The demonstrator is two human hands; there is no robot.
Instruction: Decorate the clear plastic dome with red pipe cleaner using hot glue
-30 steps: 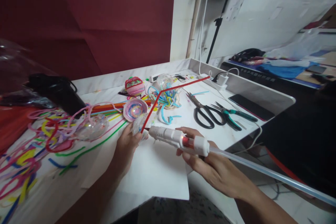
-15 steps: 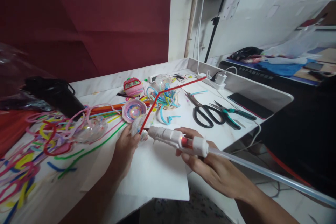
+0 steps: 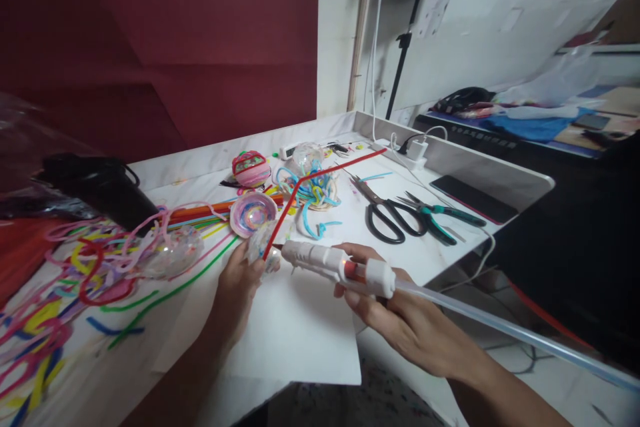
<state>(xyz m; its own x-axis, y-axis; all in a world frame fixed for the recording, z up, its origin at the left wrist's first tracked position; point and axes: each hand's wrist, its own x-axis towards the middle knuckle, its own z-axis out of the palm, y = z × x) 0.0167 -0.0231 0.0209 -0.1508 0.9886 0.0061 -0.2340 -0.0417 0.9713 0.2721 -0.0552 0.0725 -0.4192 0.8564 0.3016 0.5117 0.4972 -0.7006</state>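
My left hand (image 3: 239, 290) is closed on a clear plastic piece (image 3: 261, 238), perhaps half of a ball. A bent red pipe cleaner (image 3: 285, 211) runs up from it, its lower end at my fingertips. In my right hand (image 3: 400, 320) is a white hot glue gun (image 3: 320, 261), with a long clear glue stick (image 3: 480, 317) out of its back and an orange glow in its window. The nozzle points left, close beside the pipe cleaner's lower end; whether it touches cannot be told. Just behind my left hand sits a small colourful bowl (image 3: 254, 215).
Loose pipe cleaners (image 3: 97, 260) and a clear plastic shell (image 3: 173, 252) lie on the left. Behind are a pink wrapped ball (image 3: 251, 169) and a blue tangle (image 3: 320, 188). Scissors (image 3: 387, 213), green-handled pliers (image 3: 440, 221), a phone (image 3: 473, 199) and a power strip (image 3: 413, 157) lie right.
The view has shifted slightly, so the things on the table appear a little further left. Both hands keep nearly the same pose, with the glue gun nozzle still by the red pipe cleaner.
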